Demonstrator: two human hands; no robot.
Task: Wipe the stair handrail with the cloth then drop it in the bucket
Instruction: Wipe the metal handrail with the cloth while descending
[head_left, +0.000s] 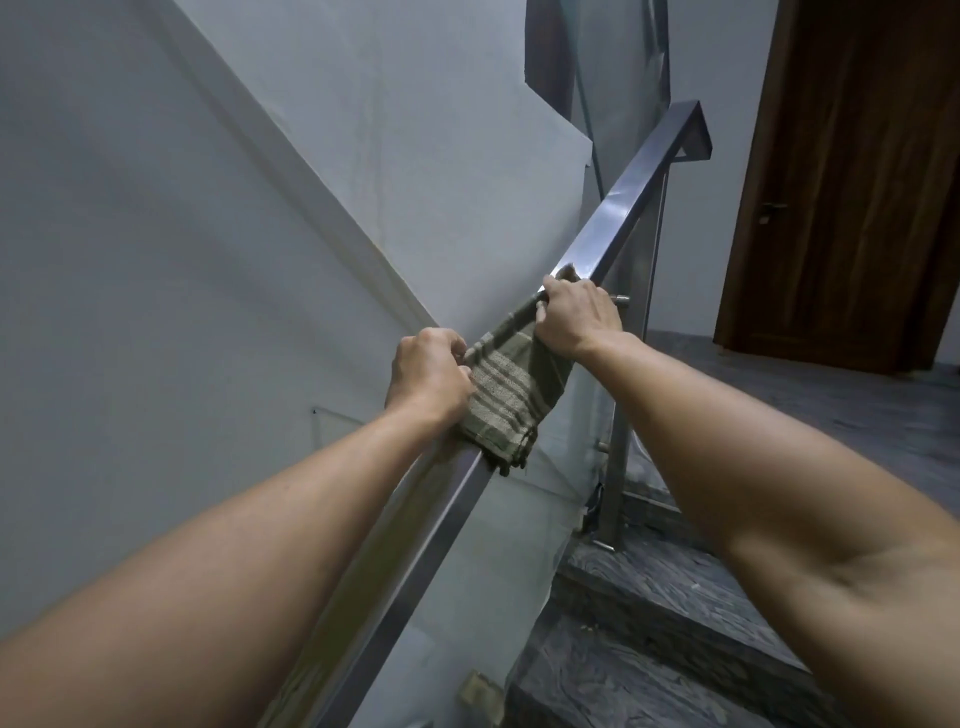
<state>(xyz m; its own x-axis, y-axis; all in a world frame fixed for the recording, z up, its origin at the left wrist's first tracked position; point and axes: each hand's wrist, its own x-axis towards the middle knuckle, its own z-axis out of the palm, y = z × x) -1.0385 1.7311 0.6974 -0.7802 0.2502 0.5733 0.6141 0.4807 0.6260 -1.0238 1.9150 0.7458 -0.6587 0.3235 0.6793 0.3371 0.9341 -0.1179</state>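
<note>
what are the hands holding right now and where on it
Both hold the cloth, draped over the handrail: left hand grips its lower end, right hand its upper end against the rail.

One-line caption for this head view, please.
Both hands, left hand and right hand, press a striped cloth draped over the steel handrail beside dark stairs.

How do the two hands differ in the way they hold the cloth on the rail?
The left hand sits lower on the handrail, fist bunched at the cloth edge. The right hand sits higher, palm spread over the cloth's upper end. Both grip the same cloth, draped over the rail.
</note>
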